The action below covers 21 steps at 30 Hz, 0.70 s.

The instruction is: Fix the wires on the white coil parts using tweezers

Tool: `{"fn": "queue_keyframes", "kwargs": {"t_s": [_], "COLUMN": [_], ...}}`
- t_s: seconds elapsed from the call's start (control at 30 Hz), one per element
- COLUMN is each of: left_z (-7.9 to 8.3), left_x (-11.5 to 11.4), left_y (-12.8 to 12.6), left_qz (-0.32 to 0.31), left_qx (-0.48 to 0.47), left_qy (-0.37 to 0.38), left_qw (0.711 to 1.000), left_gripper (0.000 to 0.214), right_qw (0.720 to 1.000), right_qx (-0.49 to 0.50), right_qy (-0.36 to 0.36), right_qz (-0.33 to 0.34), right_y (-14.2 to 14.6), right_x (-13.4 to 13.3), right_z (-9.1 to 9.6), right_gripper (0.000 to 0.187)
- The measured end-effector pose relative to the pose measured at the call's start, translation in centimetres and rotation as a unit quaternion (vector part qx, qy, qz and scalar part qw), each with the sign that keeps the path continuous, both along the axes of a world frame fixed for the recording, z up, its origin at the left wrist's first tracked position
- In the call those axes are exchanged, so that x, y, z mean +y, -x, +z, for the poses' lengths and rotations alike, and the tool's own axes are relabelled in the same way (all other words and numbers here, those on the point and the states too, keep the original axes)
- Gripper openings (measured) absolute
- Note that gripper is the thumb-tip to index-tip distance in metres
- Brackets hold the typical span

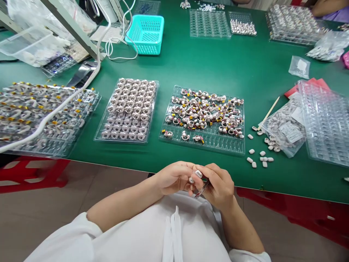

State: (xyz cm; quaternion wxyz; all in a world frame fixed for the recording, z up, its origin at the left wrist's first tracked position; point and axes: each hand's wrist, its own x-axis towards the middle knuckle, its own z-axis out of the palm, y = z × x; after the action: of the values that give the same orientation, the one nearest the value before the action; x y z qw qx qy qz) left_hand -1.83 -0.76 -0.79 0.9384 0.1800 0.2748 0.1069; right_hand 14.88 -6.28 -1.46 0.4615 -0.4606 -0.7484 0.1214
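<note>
Close in front of my body, at the table's front edge, both hands meet. My left hand is closed, its fingertips pinching a small white part with a shiny silvery face. My right hand is curled around a slim metal tool, tweezers by its look, with its fingers touching the white part too. The fingers hide most of both things. Just beyond lies a clear tray heaped with small white ring-shaped parts bearing yellow tabs. Loose white caps lie to the right.
Left of the heaped tray stand a tray of white parts in rows and a stack of filled trays, crossed by a white cable. A turquoise basket sits behind. At right are a bag of caps and empty trays.
</note>
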Motion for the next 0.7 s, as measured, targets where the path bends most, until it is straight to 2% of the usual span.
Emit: {"fn": "queue_keyframes", "kwargs": {"t_s": [0.2, 0.33, 0.4, 0.5, 0.57, 0.6, 0.63, 0.67, 0.7], "left_z": [-0.5, -0.6, -0.3, 0.5, 1.0, 1.2, 1.3, 1.2, 1.1], "left_x": [-0.2, -0.6, -0.6, 0.3, 1.6, 2.4, 3.3, 4.3, 5.3], "left_y": [0.0, 0.3, 0.9, 3.0, 5.4, 7.0, 8.6, 10.4, 12.1], "left_qz": [0.012, 0.022, 0.053, 0.129, 0.2, 0.24, 0.279, 0.315, 0.343], "left_qx": [0.031, 0.027, 0.046, 0.103, 0.183, 0.237, 0.291, 0.348, 0.405], "left_qy": [0.013, 0.01, -0.031, -0.164, -0.281, -0.336, -0.391, -0.453, -0.52], "left_qw": [0.999, 0.999, 0.997, 0.972, 0.921, 0.88, 0.828, 0.758, 0.669], "left_gripper": [0.02, 0.027, 0.03, 0.029, 0.025, 0.022, 0.02, 0.018, 0.017], "right_qw": [0.999, 0.998, 0.993, 0.985, 0.984, 0.984, 0.985, 0.987, 0.989], "right_qx": [-0.027, 0.023, 0.045, 0.042, 0.04, 0.038, 0.038, 0.038, 0.037], "right_qy": [-0.025, 0.005, 0.046, 0.093, 0.119, 0.133, 0.141, 0.141, 0.138], "right_qz": [0.008, 0.051, 0.099, 0.136, 0.126, 0.114, 0.094, 0.065, 0.035], "right_y": [-0.2, 0.0, 0.0, -0.5, -1.2, -1.6, -2.0, -2.3, -2.5], "right_x": [-0.2, -0.2, 0.0, 0.2, 0.2, 0.1, 0.0, -0.1, -0.3], "right_z": [-0.2, -0.2, -0.2, -0.3, -0.2, -0.1, 0.0, 0.2, 0.3], "right_gripper": [0.026, 0.039, 0.046, 0.053, 0.051, 0.049, 0.046, 0.043, 0.039]}}
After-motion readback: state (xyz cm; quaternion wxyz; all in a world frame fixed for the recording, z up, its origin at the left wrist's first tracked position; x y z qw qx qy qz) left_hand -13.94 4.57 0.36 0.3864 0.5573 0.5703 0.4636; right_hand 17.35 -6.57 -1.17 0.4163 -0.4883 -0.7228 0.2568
